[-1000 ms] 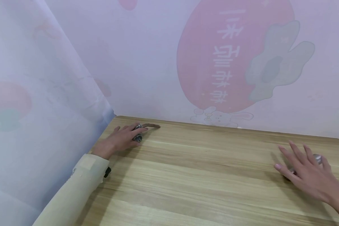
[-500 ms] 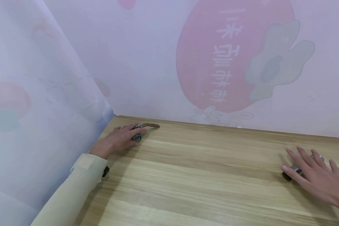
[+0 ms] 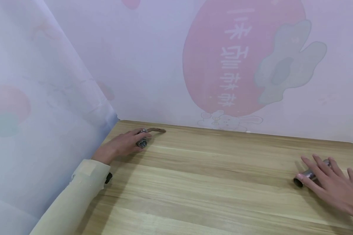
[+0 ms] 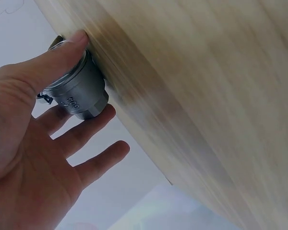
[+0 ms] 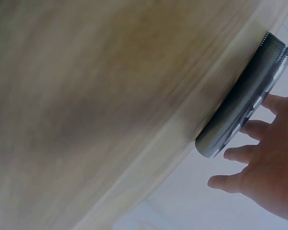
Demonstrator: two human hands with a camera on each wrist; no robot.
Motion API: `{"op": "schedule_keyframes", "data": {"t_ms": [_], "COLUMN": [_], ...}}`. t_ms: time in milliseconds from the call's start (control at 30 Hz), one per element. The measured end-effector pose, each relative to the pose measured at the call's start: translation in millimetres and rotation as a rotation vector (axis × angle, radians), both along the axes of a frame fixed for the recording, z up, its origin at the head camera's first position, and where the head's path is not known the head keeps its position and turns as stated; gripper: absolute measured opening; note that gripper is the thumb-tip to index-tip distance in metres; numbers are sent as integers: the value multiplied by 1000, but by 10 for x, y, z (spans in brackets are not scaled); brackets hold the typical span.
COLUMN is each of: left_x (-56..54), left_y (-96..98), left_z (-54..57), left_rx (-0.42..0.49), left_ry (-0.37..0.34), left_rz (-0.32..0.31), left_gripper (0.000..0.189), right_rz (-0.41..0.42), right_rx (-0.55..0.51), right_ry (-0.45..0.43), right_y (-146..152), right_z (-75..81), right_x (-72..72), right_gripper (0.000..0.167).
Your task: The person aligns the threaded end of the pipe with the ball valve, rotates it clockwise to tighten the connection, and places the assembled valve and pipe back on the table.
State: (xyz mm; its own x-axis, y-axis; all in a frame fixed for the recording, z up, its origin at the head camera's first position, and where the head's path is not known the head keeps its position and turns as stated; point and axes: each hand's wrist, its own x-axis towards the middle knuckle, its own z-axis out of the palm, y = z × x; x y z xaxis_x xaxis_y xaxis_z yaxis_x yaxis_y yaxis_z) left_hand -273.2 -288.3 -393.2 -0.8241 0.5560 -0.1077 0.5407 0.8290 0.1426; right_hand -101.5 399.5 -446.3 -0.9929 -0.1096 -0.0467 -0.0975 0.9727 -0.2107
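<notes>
My left hand [image 3: 122, 147] grips a metal ball valve [image 3: 142, 142] near the table's far left corner. Its brown lever [image 3: 158, 130] points right, along the back edge. In the left wrist view, the thumb lies over one end of the valve body [image 4: 81, 91] and fingertips reach its other side. At the right, my right hand [image 3: 330, 186] is spread over a metal pipe [image 3: 310, 175] lying on the table, partly hidden by the fingers. The right wrist view shows one threaded end on the pipe [image 5: 240, 100], with straight, parted fingers beside it.
The wood-grain tabletop [image 3: 211, 186] stretches between the two hands. Behind it stands a pale printed curtain [image 3: 153, 65], and another hanging sheet [image 3: 47, 107] borders the left side.
My right hand has shifted to the right and its fingers now lie over the pipe differently, with the pipe's near open end uncovered. My left hand keeps its grip on the ball valve.
</notes>
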Motion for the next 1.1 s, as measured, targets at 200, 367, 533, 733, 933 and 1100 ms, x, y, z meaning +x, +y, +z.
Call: {"op": "schedule_keyframes", "data": {"t_ms": [200,367,533,733,933,1100], "left_x": [6,8,3,18,27,27], "left_y": [-19,-23,-25,-18,-19,-31], "left_z": [7,7,-1,9,8,-15], "left_rx": [28,31,17,25,22,-1], "left_ry": [41,69,97,133,153,161], "left_rz": [-41,-56,-60,-74,-81,-75], "left_gripper": [56,50,48,42,39,45], "right_rz": [-11,-14,-23,-30,-25,-22], "right_rx": [6,6,9,24,23,33], "right_ry": [-3,-4,-1,-2,-13,-9], "right_y": [27,47,46,52,66,81], "right_z": [-8,-9,5,32,29,32], "right_x": [-3,-5,-10,-17,-11,-17], "right_gripper": [86,87,87,86,85,82]}}
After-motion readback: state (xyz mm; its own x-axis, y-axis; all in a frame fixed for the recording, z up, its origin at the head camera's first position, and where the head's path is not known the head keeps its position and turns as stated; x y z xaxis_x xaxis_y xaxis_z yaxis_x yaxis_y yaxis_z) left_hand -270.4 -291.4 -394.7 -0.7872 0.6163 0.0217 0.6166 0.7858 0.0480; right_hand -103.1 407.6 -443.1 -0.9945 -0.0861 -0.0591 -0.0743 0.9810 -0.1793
